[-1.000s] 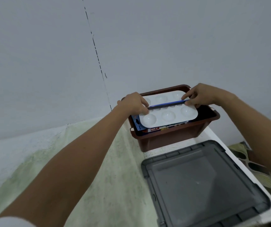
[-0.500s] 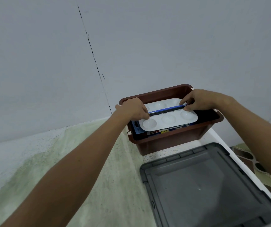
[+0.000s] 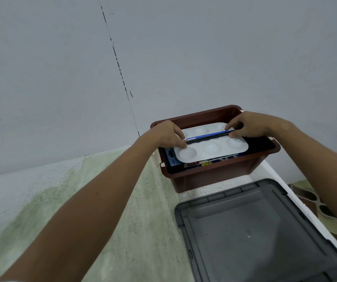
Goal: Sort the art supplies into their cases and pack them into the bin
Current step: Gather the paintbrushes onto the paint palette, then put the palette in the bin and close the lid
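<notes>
A brown plastic bin (image 3: 214, 176) stands at the far end of the table against the wall. Inside it a white paint palette (image 3: 212, 148) with round wells lies on top of flat printed boxes (image 3: 194, 164). Across the palette lie thin brushes (image 3: 208, 136), one blue, one dark. My left hand (image 3: 166, 134) pinches their left end and also rests on the palette's left edge. My right hand (image 3: 251, 125) pinches their right end over the palette's far right corner.
A grey bin lid (image 3: 261, 235) lies flat on the table in front of the bin, near the right edge. The table top (image 3: 78, 200) is pale with green stains. A grey wall rises right behind the bin. Patterned fabric (image 3: 314, 198) shows beyond the table's right edge.
The palette and brushes have sunk lower into the bin, from above the rim to resting on the boxes. Both hands keep the same grip.
</notes>
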Tool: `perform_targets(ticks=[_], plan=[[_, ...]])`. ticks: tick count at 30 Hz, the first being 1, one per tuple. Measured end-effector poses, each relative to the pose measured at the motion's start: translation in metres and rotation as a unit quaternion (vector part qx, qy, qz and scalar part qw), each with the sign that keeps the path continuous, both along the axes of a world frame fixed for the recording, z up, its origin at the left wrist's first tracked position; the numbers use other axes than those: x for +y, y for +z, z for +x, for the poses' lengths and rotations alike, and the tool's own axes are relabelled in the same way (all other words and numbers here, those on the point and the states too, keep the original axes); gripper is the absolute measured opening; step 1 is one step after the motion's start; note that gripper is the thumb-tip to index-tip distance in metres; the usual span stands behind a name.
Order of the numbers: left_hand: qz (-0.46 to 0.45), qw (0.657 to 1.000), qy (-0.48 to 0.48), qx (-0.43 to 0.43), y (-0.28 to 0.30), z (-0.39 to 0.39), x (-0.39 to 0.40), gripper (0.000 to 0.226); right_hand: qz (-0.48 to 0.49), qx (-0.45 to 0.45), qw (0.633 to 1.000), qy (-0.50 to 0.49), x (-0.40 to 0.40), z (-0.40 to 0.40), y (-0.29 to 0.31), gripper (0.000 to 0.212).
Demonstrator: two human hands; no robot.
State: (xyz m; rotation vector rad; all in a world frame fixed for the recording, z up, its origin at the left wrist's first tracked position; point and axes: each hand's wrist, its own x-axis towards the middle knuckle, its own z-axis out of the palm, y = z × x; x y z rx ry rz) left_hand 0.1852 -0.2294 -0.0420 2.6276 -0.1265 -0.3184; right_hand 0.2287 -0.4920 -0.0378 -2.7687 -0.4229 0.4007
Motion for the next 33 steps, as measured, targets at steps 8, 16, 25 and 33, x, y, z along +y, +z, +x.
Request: perform_targets(ticks=[8,16,25,33], plan=[[0.003,1.000,0.001,0.022,-0.002,0.010,0.003,0.038,-0.001,0.006,1.000,-0.001,0.000,0.010,-0.003,0.035],[0.020,1.000,-0.004,0.015,-0.001,0.012,0.004,0.050,0.004,0.010,1.000,-0.008,-0.001,0.009,0.000,0.041],[-0.022,0.993,-0.013,-0.111,0.023,-0.054,-0.014,0.051,0.126,-0.074,0.989,-0.028,-0.010,-0.074,0.027,0.036],[-0.142,0.964,0.051,-0.217,-0.011,-0.168,-0.025,0.028,0.238,-0.098,0.962,-0.088,-0.047,-0.186,0.002,0.028]])
